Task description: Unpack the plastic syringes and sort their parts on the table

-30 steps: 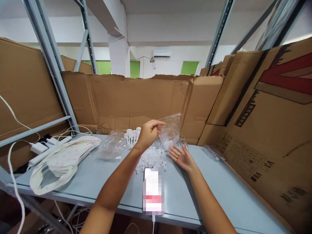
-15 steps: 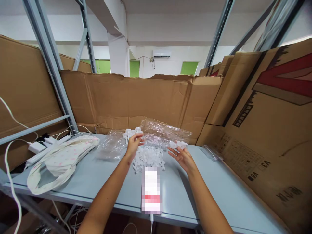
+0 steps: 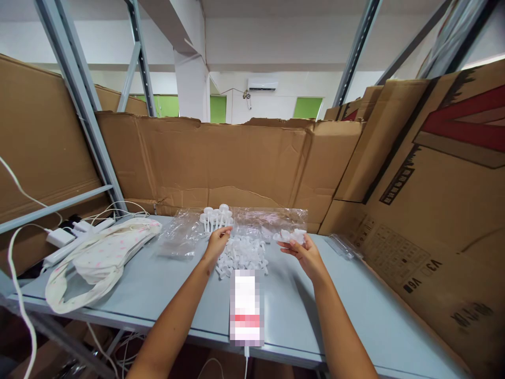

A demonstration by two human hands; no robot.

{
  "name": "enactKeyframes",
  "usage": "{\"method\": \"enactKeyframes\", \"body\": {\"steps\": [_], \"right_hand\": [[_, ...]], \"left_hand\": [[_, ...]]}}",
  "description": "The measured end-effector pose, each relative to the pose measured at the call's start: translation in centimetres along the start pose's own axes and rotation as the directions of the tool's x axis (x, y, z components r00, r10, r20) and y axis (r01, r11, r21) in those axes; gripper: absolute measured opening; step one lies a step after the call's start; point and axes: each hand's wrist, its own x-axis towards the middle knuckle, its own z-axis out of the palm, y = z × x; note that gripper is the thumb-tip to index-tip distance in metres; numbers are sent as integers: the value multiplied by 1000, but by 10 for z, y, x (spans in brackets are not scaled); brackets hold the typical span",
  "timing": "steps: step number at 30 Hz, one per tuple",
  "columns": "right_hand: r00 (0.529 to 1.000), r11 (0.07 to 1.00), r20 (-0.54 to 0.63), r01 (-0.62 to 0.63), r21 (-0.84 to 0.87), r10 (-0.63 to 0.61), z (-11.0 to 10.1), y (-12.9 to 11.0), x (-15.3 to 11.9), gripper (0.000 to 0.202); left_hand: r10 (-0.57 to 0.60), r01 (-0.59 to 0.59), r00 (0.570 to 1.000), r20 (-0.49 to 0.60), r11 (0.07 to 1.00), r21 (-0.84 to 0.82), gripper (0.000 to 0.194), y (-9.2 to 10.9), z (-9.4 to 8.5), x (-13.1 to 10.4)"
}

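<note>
Over the far left side of a heap of small white plastic pieces (image 3: pixel 245 258) is my left hand (image 3: pixel 216 247). Its fingers are drawn together, and whatever they pinch, if anything, is hidden. Just behind it stands a cluster of white round-headed plastic pieces with thin stems (image 3: pixel 218 215). To the right of the heap, my right hand (image 3: pixel 307 258) is closed around several white plastic pieces (image 3: pixel 291 236), held above the tabletop. A clear plastic bag (image 3: pixel 260 218) lies behind the heap, between my hands.
A phone (image 3: pixel 246 308) with a blurred screen and a cable lies in front of the heap. Another clear bag (image 3: pixel 179 237), a pale cloth bag (image 3: pixel 106 252) and a power strip (image 3: pixel 79 242) lie leftward. Cardboard walls (image 3: pixel 229 163) enclose the grey tabletop (image 3: pixel 173 289).
My left hand has come down slightly, its fingers closer together, uncovering more of the round-headed pieces. The raised edge of the clear bag has sunk. My right hand has shifted slightly right.
</note>
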Motion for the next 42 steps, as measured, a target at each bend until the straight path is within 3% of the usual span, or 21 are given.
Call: {"method": "enactKeyframes", "body": {"steps": [6,12,24,33,38,42], "right_hand": [[999,1000,30,18,-11,-18,-5,-1,0,38],[997,992,37,70,106,-74,2,3,-1,39],[989,987,145,-9,161,-14,29,5,-10,70],[988,986,154,-5,166,-21,37,15,-10,62],[980,995,200,-21,102,0,44,14,-12,70],[987,996,158,-19,88,4,51,15,-14,74]], "left_hand": [[-31,58,987,156,983,-172,25,7,6,-11],[-136,204,968,210,915,-349,25,11,12,-20],[-186,258,958,217,890,-376,29,13,15,-25],[-210,373,908,362,798,-473,28,22,24,-38],[-183,334,923,339,819,-466,27,20,28,-39],[-163,297,937,309,837,-460,28,16,30,-38]]}}
